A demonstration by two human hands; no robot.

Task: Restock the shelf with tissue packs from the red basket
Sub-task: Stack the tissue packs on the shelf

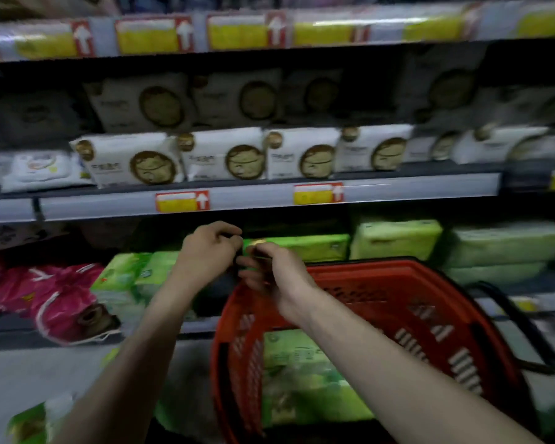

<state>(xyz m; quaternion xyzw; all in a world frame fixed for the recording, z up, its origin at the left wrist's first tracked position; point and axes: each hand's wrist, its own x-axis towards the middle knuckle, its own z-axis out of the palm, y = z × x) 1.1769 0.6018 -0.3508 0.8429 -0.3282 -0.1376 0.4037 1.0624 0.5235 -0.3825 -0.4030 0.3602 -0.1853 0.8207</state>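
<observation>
The person is reaching both bare arms toward the lower shelf, above the rim of the red basket. The left hand is curling its fingers closed near the left end of a green tissue pack that is lying lengthwise on that shelf; whether it is actually gripping the wrapper is too blurred to tell. The right hand is sitting just beside it, fingers bent around the same end of the pack, seemingly pinching it, with a small round gold mark showing between the two hands.

More green tissue packs are lying in the basket below the right forearm, and others are stacked to the right on the shelf.

Judging by its look, the pack is probably light and soft, a plastic film over compressible paper, so it is likely yielding under a squeeze and sliding easily on the film. A broad hold across the two short ends or flat faces would probably serve better than a pinch at one corner, which risks the wrapper stretching or slipping.
</observation>
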